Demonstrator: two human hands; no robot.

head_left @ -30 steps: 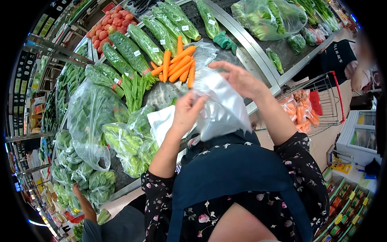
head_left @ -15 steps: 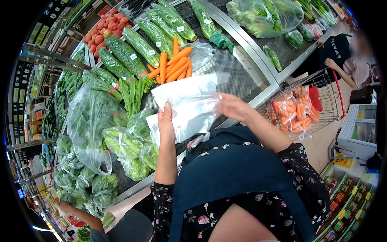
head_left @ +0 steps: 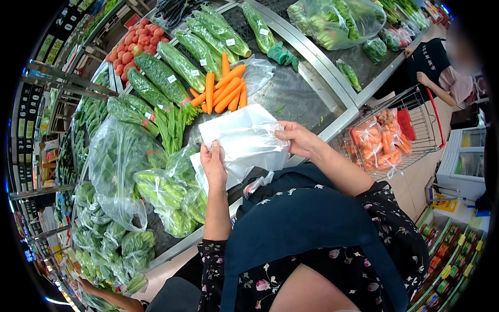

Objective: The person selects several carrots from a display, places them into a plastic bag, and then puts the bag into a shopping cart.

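A thin, clear plastic bag (head_left: 244,138) is held between my two hands over the mesh-topped counter (head_left: 306,99). My left hand (head_left: 213,160) pinches its left side, thumb on top. The right edge is gripped by my right hand (head_left: 295,138), with thumb and fingers closed on the film. More loose white plastic hangs under my left hand. Just beyond the bag lies a pile of bare carrots (head_left: 228,91), with another crumpled clear bag (head_left: 255,74) beside it. To the left of my left hand are bagged leafy greens (head_left: 163,192).
Wrapped long lettuces (head_left: 179,67) and tomatoes (head_left: 136,44) fill the far left. A green glove (head_left: 283,54) lies near the metal rim. On the right, a shopping cart (head_left: 416,125) holds bagged carrots (head_left: 379,140), with a person (head_left: 436,65) behind it. Another person's arm (head_left: 112,296) reaches in at lower left.
My right hand has closed on the bag's right edge, and the bag is now pulled flatter between my hands. The person's arm at lower left has moved lower.
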